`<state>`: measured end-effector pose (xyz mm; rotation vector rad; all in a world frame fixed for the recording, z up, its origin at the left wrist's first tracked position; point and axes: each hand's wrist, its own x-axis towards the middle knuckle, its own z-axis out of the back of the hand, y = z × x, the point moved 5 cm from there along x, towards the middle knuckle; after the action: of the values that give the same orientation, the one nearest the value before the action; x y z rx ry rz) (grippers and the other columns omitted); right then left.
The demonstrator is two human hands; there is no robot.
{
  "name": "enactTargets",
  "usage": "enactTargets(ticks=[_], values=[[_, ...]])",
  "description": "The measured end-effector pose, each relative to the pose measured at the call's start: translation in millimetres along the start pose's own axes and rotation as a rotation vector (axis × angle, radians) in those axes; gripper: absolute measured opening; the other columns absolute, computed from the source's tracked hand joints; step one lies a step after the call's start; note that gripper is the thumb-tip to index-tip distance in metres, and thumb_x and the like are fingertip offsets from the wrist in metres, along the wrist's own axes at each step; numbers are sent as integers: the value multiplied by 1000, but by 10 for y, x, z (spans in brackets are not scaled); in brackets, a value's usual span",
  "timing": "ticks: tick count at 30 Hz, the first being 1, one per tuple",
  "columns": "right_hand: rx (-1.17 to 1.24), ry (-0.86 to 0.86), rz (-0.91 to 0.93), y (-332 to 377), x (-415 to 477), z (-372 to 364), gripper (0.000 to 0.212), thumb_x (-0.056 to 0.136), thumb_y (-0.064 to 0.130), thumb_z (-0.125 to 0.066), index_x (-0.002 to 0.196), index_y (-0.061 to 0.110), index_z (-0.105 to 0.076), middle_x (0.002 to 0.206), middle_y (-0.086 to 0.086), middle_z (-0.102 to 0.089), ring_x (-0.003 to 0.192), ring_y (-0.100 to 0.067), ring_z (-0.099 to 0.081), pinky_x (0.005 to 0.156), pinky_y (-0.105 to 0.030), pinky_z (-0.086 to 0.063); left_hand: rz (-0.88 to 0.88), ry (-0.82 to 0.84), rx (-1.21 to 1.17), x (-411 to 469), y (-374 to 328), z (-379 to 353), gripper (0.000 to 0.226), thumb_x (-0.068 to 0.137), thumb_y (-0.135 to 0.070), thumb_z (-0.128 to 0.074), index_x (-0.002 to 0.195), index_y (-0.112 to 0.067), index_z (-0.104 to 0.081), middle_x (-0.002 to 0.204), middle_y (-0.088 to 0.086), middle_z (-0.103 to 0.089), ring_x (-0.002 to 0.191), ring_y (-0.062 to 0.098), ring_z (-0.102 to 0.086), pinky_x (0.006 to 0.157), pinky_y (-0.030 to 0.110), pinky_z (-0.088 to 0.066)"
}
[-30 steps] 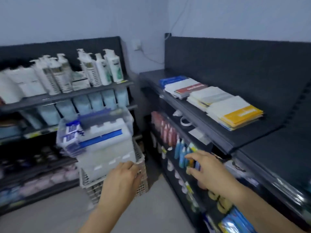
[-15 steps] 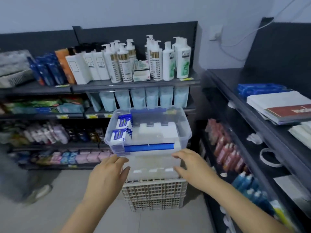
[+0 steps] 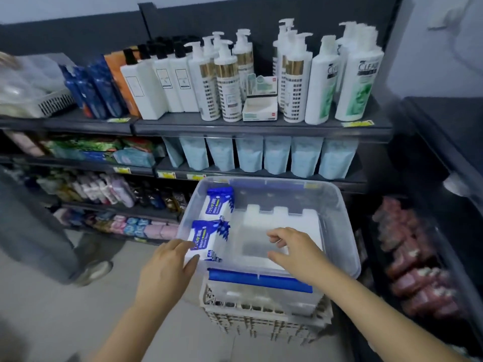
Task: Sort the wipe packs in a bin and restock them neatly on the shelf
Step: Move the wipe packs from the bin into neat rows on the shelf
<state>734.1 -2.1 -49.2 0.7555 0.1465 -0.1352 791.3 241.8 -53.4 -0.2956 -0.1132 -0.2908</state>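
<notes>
A clear plastic bin (image 3: 339,205) with a blue front latch sits on stacked beige crates (image 3: 261,322). Two blue-and-white wipe packs lie along its left side: a near pack (image 3: 209,239) and a far pack (image 3: 218,205). My left hand (image 3: 170,267) reaches the bin's left rim and its fingertips touch the near pack's front edge. Inside the bin my right hand (image 3: 292,249) hovers over the bare white bottom, fingers spread and holding nothing.
Dark shelves (image 3: 261,126) behind the bin carry pump bottles, light blue refill pouches and soft packs. A second shelf unit (image 3: 444,231) with red packs runs along the right. Another person's leg and shoe (image 3: 91,270) stand on the floor at left.
My view swung left from the right shelf and closed in on the bin. Both hands went from the bin's front edge forward: the left to the near pack, the right into the bin.
</notes>
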Motion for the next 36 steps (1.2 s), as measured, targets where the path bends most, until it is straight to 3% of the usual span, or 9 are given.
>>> enactTargets(ticks=[6,9,13,17,20,25,29,31,36], values=[[219,70,-229,49,765,-349,54,88,29,-62,137,15,-42,131,-1,-51,104,-11,-52,81,-23,-44,-32,48,-18,727,390,-155,29,86,-31,-66,111,-17,-68,108,1,-67,99,26,-60,76,35,-48],[284,113,-355,58,1130,-582,62,89,34,-61,141,13,-35,139,-3,-46,119,-16,-50,93,-26,-41,-38,134,-46,1053,601,-264,38,86,-34,-66,118,-13,-64,112,2,-63,103,23,-57,83,34,-47],[441,136,-502,45,1477,-906,73,88,39,-62,145,10,-27,145,-5,-40,128,-17,-43,101,-29,-37,-67,239,-89,1311,713,-435,55,91,-42,-57,137,-15,-45,138,3,-48,126,22,-41,99,31,-38],[558,161,-640,-66,1656,-1220,52,80,42,-69,117,14,-46,128,-6,-57,111,-17,-57,91,-33,-48,-80,352,-145,1417,738,-634,67,91,-49,-52,146,-17,-29,148,0,-35,135,16,-30,108,26,-28],[767,182,-721,-8,1671,-1387,38,82,25,-70,112,9,-53,109,-6,-68,92,-16,-63,74,-27,-47,-91,378,-172,1425,720,-728,73,91,-51,-48,149,-15,-21,150,1,-32,136,14,-30,109,25,-28],[900,103,-755,60,1682,-1415,47,70,11,-80,110,7,-55,99,-7,-71,88,-19,-68,66,-26,-50,-86,355,-170,1411,724,-774,75,91,-49,-51,148,-9,-24,149,7,-36,136,20,-34,109,28,-29],[835,144,-688,176,1639,-1415,40,67,7,-82,90,20,-52,92,0,-69,88,-16,-66,80,-34,-54,-82,339,-181,1403,703,-752,73,90,-45,-55,146,-7,-30,145,10,-42,133,22,-39,107,29,-32],[787,145,-626,242,1631,-1402,39,65,5,-83,85,23,-55,95,-1,-71,84,-14,-68,77,-32,-55,-87,335,-178,1396,698,-743,71,91,-46,-52,147,-9,-28,145,7,-41,132,19,-38,106,27,-32],[816,131,-639,175,1575,-1369,56,58,7,-86,97,20,-48,96,0,-69,87,-18,-69,84,-44,-56,-87,296,-140,1400,700,-697,69,87,-46,-58,142,-8,-40,136,9,-51,125,21,-47,98,30,-39]])
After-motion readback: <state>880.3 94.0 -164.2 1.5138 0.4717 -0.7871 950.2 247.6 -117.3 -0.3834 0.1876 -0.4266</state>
